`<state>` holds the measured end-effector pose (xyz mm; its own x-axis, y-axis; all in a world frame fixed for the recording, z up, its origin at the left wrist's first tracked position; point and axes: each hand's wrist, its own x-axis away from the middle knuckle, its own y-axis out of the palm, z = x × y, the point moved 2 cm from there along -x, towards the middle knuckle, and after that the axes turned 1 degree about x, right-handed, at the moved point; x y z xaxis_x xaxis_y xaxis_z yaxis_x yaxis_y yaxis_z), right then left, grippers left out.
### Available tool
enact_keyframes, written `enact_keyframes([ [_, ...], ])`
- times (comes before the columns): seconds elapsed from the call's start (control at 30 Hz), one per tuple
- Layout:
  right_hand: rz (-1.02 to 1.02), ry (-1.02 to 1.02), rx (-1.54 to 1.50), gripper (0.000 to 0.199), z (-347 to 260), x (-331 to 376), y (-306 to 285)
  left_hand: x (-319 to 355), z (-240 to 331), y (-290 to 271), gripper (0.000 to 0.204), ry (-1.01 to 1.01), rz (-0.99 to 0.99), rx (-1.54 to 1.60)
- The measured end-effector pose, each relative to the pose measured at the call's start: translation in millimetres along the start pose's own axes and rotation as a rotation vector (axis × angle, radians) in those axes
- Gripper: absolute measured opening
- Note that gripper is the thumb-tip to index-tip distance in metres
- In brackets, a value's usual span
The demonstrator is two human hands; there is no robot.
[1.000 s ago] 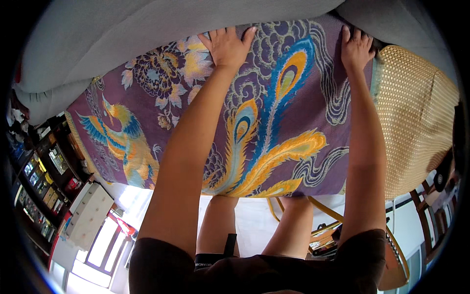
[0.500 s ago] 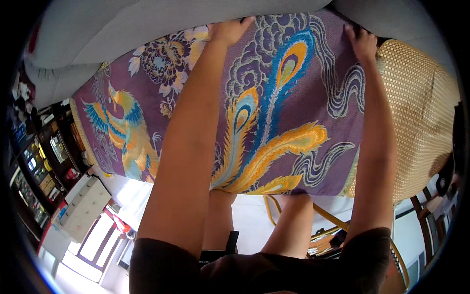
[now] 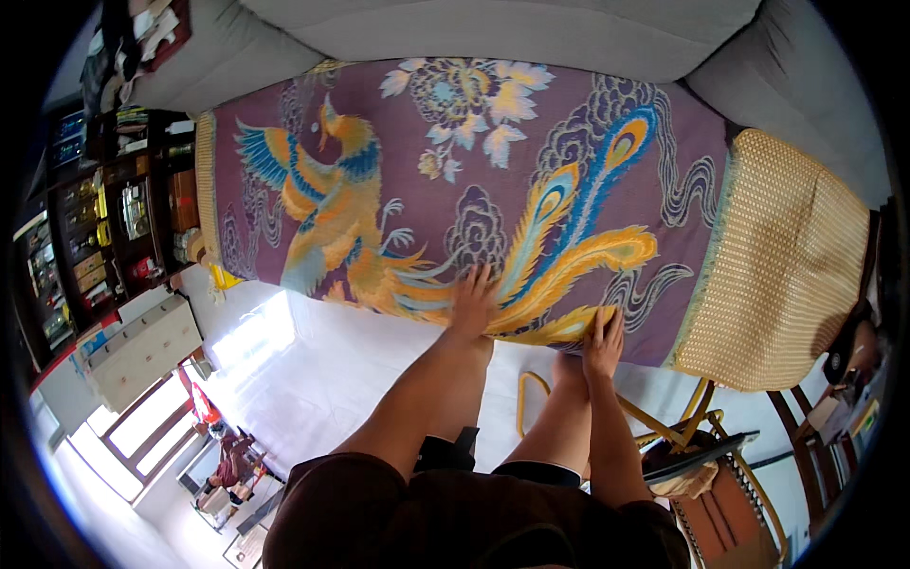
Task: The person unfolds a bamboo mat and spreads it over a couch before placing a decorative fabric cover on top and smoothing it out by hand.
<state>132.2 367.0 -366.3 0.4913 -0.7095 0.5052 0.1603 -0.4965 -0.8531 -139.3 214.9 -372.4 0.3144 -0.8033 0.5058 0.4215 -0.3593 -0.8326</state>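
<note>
A purple woven cloth (image 3: 417,204) with a phoenix, flower and plume pattern lies spread along the seat of a grey sofa. My left hand (image 3: 473,302) rests on its near edge, fingers spread and slightly blurred, beside the tail feathers. Farther right, my right hand (image 3: 603,343) lies on the near edge too, its fingers stretched over the cloth at the tip of the lowest plume. Beneath the cloth is a tan woven mat (image 3: 782,256), which shows at the right end and as a narrow strip at the left.
The grey sofa backrest (image 3: 512,33) runs along the far side. Dark shelves (image 3: 100,228) and a white drawer cabinet (image 3: 142,346) stand at left. A yellow-framed chair (image 3: 725,512) is close behind on the right.
Both hands have come from the cloth's far edge to its near edge, the left one also sliding right. My view has shifted left, showing more of the phoenix and the room.
</note>
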Motion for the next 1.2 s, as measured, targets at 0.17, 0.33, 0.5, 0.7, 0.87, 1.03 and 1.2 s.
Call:
enact_keyframes([
  [0.17, -0.498, 0.186, -0.126, 0.059, -3.4, 66.9, 25.0, 58.9, -17.7, -8.7, 0.050, 0.016, -0.221, 0.190],
  [0.33, -0.503, -0.058, -0.366, 0.044, -36.9, 80.5, 50.9, 64.2, -82.8, 2.4, 0.042, -0.087, -0.053, 0.416],
  [0.5, -0.381, 0.012, -0.563, 0.040, -139.9, 82.4, 26.2, 104.5, -154.0, -14.2, 0.043, -0.395, -0.028, 0.534],
  [0.7, -0.331, -0.029, -0.737, 0.034, -165.8, 103.6, 43.9, 168.0, -190.4, -6.9, 0.044, -0.457, -0.252, 0.513],
  [0.87, -0.243, 0.079, -0.664, 0.032, -140.4, 149.1, 65.5, 227.3, -193.9, 22.5, 0.046, -0.345, -0.212, 0.479],
  [1.03, -0.231, 0.179, -0.466, 0.033, -87.7, 228.7, 106.8, 252.7, -170.3, 40.2, 0.046, -0.215, -0.259, 0.475],
  [1.2, -0.315, 0.235, -0.462, 0.033, -101.0, 310.3, 148.2, 286.7, -193.6, 39.8, 0.045, -0.189, -0.196, 0.474],
])
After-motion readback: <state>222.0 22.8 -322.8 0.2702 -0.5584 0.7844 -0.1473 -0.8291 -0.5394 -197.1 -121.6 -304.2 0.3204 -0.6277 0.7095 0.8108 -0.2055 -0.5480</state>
